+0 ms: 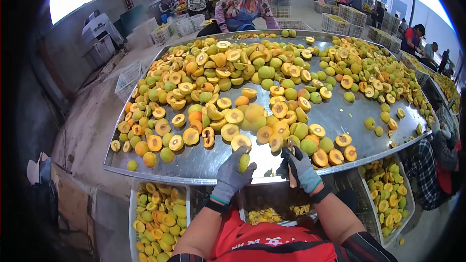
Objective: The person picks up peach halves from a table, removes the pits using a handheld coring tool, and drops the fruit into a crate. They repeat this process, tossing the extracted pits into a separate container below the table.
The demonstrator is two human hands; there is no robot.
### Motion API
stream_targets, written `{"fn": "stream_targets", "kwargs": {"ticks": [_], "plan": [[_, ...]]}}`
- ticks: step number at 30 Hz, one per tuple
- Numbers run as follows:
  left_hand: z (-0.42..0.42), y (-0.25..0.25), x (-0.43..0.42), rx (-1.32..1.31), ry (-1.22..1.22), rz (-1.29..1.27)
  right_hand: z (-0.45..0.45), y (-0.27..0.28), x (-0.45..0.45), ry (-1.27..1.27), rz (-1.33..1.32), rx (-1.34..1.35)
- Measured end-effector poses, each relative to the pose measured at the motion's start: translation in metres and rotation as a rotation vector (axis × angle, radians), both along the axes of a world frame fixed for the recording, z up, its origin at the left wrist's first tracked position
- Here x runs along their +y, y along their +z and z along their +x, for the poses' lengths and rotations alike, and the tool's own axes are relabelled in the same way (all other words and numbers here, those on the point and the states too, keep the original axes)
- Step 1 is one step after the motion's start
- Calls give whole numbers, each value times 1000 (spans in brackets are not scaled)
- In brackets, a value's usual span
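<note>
My left hand [230,174], in a grey glove, is at the near edge of the metal table [213,165]. Its fingers are closed round a green-yellow peach half [244,163]. To the right, my right hand [302,169], also gloved, has its fingers wrapped round a wooden-handled tool [292,178]. The tool's working end is mostly hidden, so its kind is unclear. Just beyond both hands lie cut peach halves [241,142], many showing brown pits or hollows. A large heap of whole and halved peaches [228,63] spreads over the table behind them.
Below the table edge stand a left crate of peach halves [188,213], a right crate [410,208], and a middle container [247,204] with yellow pieces. A co-worker [247,7] sits across the table. Another person's plaid sleeve [423,170] is close at right. Stacked crates [352,15] stand behind.
</note>
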State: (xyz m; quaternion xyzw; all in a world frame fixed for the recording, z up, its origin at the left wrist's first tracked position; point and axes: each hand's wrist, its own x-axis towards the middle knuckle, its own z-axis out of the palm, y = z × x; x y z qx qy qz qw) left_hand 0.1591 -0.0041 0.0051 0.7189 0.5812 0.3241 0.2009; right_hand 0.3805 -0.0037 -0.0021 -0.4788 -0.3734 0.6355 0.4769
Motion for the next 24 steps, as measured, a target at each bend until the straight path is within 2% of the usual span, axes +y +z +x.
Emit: {"fn": "stream_targets", "kwargs": {"ticks": [1,3,4,8,11,18,24], "plan": [[-1,0,2,-8,-6,-2,0,5,1,2,1,-1],[-1,-1,-3,-16,-9,-19,-2,11,-2,-15,92,-183],[0,3,-3,-23,-1,-15,-2,6,-2,-26,40,-43],[0,1,-1,-32,1,-23,-2,5,-3,-40,77,-84],[1,2,1,-14,3,-75,-1,2,-3,-44,59,-55],[1,-6,0,39,18,-15,-4,1,-3,-109,-21,55],[-4,-26,9,-111,16,-73,-1,1,-2,-101,-36,62]]}}
